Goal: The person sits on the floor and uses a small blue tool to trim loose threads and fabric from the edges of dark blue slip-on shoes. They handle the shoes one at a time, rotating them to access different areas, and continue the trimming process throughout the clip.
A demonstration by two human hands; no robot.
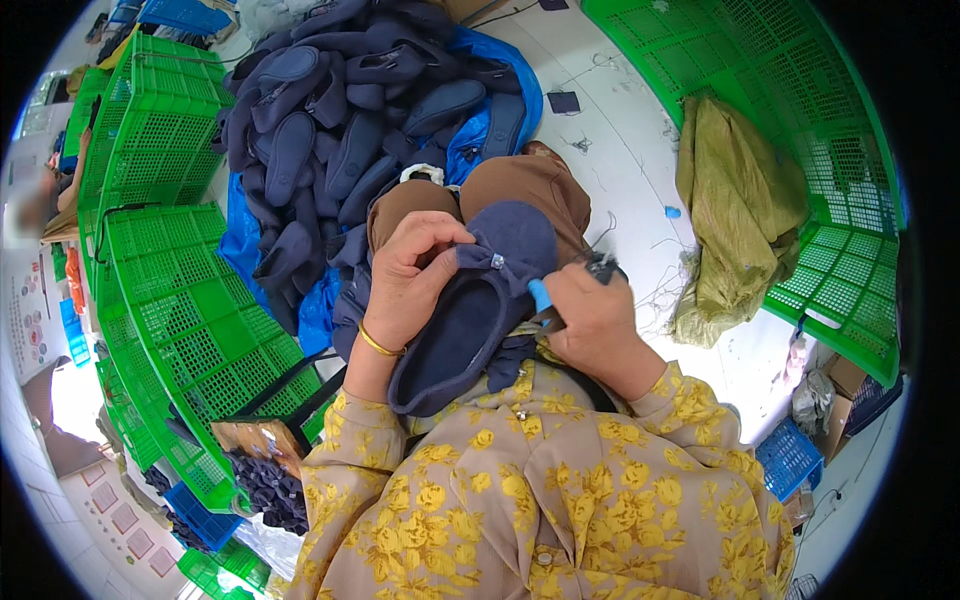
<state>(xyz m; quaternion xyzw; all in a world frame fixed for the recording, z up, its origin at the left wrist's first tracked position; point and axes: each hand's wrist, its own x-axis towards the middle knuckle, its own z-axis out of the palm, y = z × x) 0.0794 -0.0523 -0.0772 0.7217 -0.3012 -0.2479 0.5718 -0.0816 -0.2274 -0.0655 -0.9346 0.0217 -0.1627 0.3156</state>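
Note:
My left hand (412, 275) grips a navy blue fabric shoe (470, 320) at its toe, thumb and fingers pinching near a small bow with a shiny stud. The shoe lies over my lap, sole side away, heel pointing toward my body. My right hand (592, 322) is closed around a small cutter with a blue handle (541, 296) and dark blades, held against the shoe's right edge. Both sleeves are tan with yellow flowers. A gold bangle circles my left wrist.
A big heap of navy shoes (350, 110) lies on a blue sheet ahead. Green plastic crates (180, 300) stack on the left, more green crates (800, 120) on the right with an olive sack (735, 210). Small blue basket (788, 455) at right.

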